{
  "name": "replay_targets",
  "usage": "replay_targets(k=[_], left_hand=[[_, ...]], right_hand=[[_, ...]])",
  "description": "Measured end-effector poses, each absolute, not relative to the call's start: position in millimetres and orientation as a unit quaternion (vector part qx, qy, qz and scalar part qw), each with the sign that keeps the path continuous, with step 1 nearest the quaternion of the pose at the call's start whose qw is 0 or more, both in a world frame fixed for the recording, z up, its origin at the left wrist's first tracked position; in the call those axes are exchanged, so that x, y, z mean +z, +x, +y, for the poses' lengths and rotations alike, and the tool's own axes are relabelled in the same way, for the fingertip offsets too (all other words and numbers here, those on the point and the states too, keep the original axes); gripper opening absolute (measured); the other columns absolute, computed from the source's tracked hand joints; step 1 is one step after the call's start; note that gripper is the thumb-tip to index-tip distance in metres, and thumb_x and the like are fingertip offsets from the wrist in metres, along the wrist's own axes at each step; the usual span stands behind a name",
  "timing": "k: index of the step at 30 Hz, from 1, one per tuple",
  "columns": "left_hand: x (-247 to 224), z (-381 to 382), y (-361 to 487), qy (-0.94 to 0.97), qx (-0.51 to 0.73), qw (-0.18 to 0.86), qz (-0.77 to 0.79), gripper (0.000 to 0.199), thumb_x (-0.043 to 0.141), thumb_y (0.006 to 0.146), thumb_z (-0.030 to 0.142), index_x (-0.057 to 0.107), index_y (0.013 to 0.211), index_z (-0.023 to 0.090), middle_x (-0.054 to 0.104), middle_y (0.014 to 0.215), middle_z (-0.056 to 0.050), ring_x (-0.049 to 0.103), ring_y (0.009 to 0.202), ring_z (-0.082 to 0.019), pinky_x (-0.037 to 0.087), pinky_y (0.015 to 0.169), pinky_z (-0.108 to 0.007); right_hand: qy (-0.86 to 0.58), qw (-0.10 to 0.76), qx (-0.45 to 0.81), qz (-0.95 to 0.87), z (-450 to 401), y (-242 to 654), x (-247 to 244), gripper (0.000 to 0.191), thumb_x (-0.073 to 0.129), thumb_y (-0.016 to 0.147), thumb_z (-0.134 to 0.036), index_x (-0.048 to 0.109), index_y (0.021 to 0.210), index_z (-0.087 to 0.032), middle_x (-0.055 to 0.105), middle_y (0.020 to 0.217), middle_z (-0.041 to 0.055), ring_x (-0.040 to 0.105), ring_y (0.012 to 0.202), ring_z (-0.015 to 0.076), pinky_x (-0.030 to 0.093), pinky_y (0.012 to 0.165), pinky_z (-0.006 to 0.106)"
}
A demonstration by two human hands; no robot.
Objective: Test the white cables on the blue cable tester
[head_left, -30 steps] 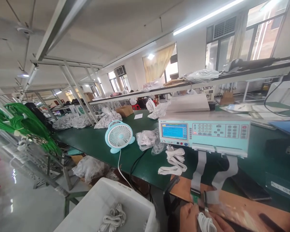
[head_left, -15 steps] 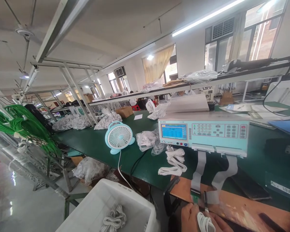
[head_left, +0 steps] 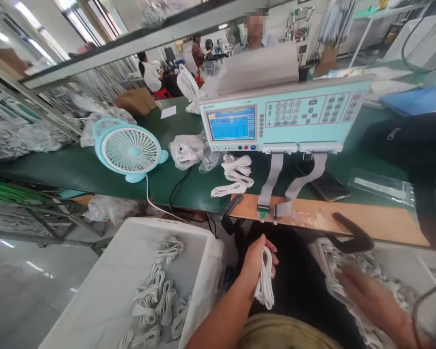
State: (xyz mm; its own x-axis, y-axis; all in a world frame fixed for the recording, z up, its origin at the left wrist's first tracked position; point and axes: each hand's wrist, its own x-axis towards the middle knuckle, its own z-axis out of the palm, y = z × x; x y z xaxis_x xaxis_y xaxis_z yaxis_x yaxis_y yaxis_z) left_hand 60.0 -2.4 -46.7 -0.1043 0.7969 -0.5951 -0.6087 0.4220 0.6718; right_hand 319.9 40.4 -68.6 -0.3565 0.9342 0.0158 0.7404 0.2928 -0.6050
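Note:
A coiled white cable bundle (head_left: 265,283) lies in my left hand (head_left: 256,261), held above my lap, below the edge of the wooden board (head_left: 323,213). My right hand (head_left: 356,286) is smeared by motion at the lower right, over a container of white cables (head_left: 370,261); its fingers cannot be made out. On the board's left part, a small green connector board (head_left: 263,213) and a second connector end two grey ribbon cables (head_left: 274,179). These run up to the light-blue tester (head_left: 305,116) with a lit screen.
A white bin (head_left: 131,228) with several cable bundles stands at the lower left. The green table (head_left: 199,194) holds a blue fan (head_left: 132,150), bagged cables (head_left: 187,150), loose white cables (head_left: 236,172) and a dark phone (head_left: 329,184). People sit beyond.
The view has tilted down. My left hand has drawn back from the connectors with a cable bundle, and my right hand has moved right to the cable container. More bundles show in the bin.

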Motion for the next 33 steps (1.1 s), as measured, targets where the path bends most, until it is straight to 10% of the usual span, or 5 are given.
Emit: replay_targets(k=[7,20,33], left_hand=[[-61.9,14.8,82.2,0.065,0.458,0.716,0.523,0.052,0.05,0.073,0.067,0.057,0.079,0.015,0.059,0.064,0.0,0.051,0.043,-0.011,0.031,0.04,-0.021],[-73.5,-5.3,79.9,0.066,0.328,0.838,0.431,0.061,0.039,0.081,0.069,0.062,0.096,0.014,0.058,0.07,0.0,0.053,0.06,-0.012,0.038,0.065,-0.025],[-40.3,-31.3,50.2,0.235,0.45,0.728,0.46,0.051,0.077,0.062,0.034,0.056,0.107,0.022,0.054,0.113,-0.004,0.055,0.092,-0.017,0.044,0.067,-0.023]], right_hand=[[-0.292,0.247,0.257,-0.888,18.1,270.3,-40.0,0.023,0.045,0.093,-0.024,0.06,0.11,-0.023,0.064,0.099,0.0071,0.061,0.089,0.0194,0.05,0.077,0.031],[-0.138,0.022,0.288,-0.947,7.0,203.7,-20.6,0.017,0.061,0.074,-0.014,0.065,0.09,-0.018,0.064,0.094,0.0082,0.054,0.089,0.0265,0.04,0.086,0.045],[-0.303,0.161,0.508,-0.79,30.6,214.4,-23.9,0.019,0.042,0.092,-0.028,0.059,0.087,-0.02,0.059,0.081,0.0031,0.054,0.076,0.0187,0.043,0.069,0.029]])
